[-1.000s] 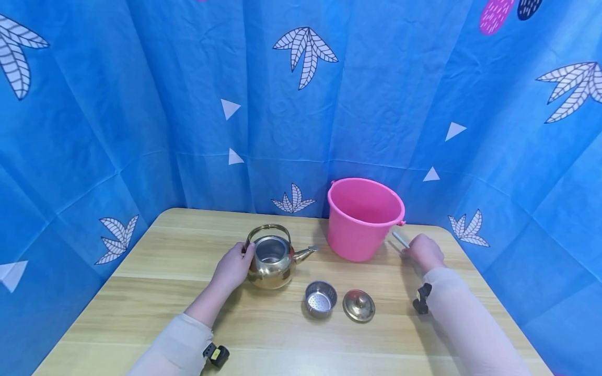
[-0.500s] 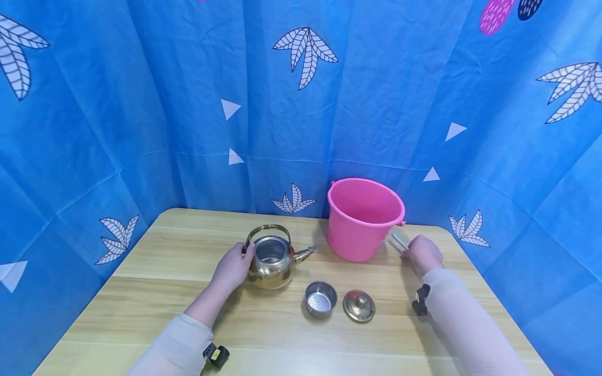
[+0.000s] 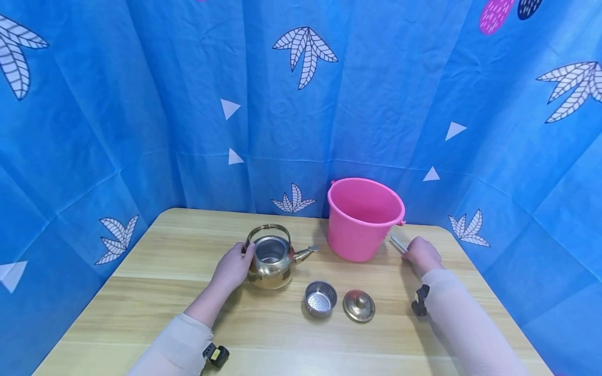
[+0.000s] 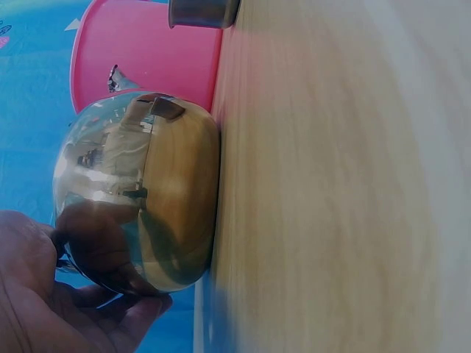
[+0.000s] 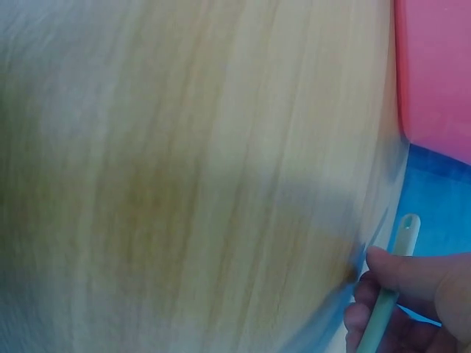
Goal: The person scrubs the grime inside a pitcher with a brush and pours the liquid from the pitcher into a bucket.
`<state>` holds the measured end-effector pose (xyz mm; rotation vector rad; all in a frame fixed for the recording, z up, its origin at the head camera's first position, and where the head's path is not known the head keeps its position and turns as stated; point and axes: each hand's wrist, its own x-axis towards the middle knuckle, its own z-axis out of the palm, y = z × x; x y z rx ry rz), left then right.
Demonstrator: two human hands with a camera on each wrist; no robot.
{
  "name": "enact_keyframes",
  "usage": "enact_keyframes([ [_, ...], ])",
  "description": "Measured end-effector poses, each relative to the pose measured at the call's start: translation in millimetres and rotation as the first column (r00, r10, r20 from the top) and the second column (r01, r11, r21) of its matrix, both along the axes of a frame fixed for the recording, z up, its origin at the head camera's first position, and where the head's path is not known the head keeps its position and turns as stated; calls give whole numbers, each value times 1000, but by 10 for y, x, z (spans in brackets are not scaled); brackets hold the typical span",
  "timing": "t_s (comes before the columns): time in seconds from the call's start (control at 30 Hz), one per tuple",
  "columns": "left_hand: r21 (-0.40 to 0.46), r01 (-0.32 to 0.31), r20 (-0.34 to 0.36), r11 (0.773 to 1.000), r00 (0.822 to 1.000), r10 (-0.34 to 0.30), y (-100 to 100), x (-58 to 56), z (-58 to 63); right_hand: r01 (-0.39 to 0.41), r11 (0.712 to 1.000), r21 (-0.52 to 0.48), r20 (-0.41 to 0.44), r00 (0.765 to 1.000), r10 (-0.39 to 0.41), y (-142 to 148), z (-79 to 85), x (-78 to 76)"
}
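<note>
While the left hand (image 3: 237, 266) gripped the kettle (image 3: 270, 274) at its left side, the right hand (image 3: 423, 254) held a pale stick (image 5: 407, 237) between curled fingers and thumb. The kettle stood upright on the wooden table (image 3: 263, 339), left of the middle. Its arched handle (image 3: 268, 226) was raised over the uncovered opening, and its spout (image 3: 303, 254) pointed right, with the tip near the pink bucket (image 3: 355, 240). On the left hand, the thumb lay by the base of the handle, while in the left wrist view fingers curved against the shiny body.

The stick had a hole in its rounded end, which poked out past the right hand, just beside the bucket; how far it ran behind the fingers could not be told from the head view.

In front of the kettle and bucket, 2 smaller things sat on the table, near each other but apart: a metal strainer (image 3: 320, 303) with holes in its bottom and, to its right, a round lid (image 3: 359, 306) with its knob up. The bucket stood upright toward the back. Behind the table hung a blue curtain (image 3: 197, 104) printed with white leaves and triangles.
</note>
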<state>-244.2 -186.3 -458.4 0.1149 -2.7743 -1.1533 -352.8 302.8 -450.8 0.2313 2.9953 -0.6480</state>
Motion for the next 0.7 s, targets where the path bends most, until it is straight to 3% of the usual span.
enact_keyframes([
  [0.7,4,0,2,1000,1000,0,2,8,-3,-16,999,-34,19,1000,17,-30,-24,-26],
])
